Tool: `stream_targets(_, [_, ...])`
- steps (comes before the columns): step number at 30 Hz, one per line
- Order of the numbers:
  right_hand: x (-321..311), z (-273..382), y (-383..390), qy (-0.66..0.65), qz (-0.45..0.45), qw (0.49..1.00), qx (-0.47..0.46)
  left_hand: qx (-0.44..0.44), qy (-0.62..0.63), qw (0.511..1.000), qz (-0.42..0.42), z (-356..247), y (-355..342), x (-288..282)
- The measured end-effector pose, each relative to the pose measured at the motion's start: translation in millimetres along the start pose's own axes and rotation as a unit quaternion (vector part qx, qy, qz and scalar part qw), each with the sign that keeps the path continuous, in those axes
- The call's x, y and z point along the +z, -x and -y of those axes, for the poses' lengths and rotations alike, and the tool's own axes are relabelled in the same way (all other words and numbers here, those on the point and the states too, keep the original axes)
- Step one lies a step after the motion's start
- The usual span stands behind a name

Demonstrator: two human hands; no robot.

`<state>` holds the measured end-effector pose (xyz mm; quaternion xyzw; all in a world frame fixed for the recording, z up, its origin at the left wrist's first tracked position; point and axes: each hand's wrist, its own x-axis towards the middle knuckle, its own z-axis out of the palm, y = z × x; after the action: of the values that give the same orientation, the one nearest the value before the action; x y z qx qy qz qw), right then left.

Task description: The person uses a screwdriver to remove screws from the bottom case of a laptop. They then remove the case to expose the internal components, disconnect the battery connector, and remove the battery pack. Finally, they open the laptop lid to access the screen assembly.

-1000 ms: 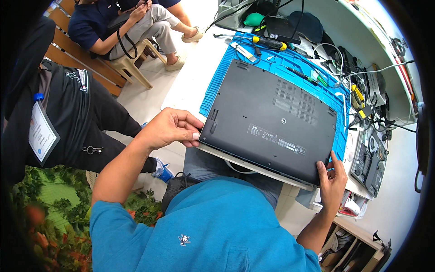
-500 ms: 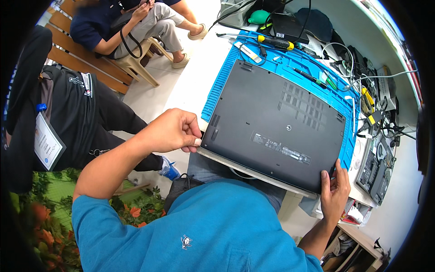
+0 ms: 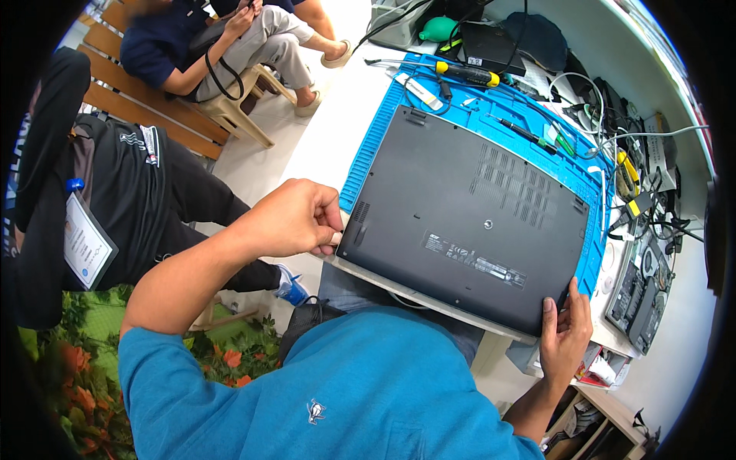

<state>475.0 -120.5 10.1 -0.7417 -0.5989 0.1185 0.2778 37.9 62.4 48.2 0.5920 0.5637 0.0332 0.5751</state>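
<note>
A closed black laptop (image 3: 452, 199) lies bottom side up, vents and label showing, on a blue silicone work mat (image 3: 368, 153) at the desk's front edge. My left hand (image 3: 299, 222) pinches at its front-left corner, fingers curled at the rim; the fingertips are partly hidden, so I cannot tell whether they hold the rim alone. My right hand (image 3: 563, 333) grips its front-right edge, thumb beside the side and fingers curled along it. A yellow-and-black screwdriver (image 3: 468, 74), a slim tool (image 3: 523, 132) and a white tube (image 3: 418, 92) rest on the mat behind the laptop.
An opened laptop (image 3: 640, 295) sits at the right among tangled cables (image 3: 652, 207). A green air blower (image 3: 437, 28) is at the back. A standing person (image 3: 153, 192) is close on my left; a seated person (image 3: 184, 61) is on a chair behind. Artificial foliage (image 3: 84, 368) is lower left.
The view has shifted, so the desk and laptop appear slightly further right and lower. My left fingers have curled tighter at the laptop's corner; my right hand stays on the edge.
</note>
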Motion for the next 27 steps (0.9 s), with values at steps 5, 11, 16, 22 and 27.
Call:
stream_targets(5, [1,2,0,-0.008,-0.004,1.0,0.002,-0.002,0.021,1.0,-0.001,-1,-8,-3])
stream_targets(11, [0,2,1,0.005,-0.002,1.0,-0.006,-0.017,0.046,0.998,0.025,-6,-22,-17])
stream_targets(16, [0,6,2,0.009,-0.004,1.0,0.001,0.02,0.015,1.0,0.009,-18,-45,-28])
stream_targets(22, [0,5,2,0.019,-0.01,1.0,-0.007,0.068,0.005,0.998,-0.011,-38,-75,-43])
stream_targets(27, [-14,19,-3,0.074,0.012,0.997,-0.003,0.084,0.012,0.996,-0.03,-58,-110,-60])
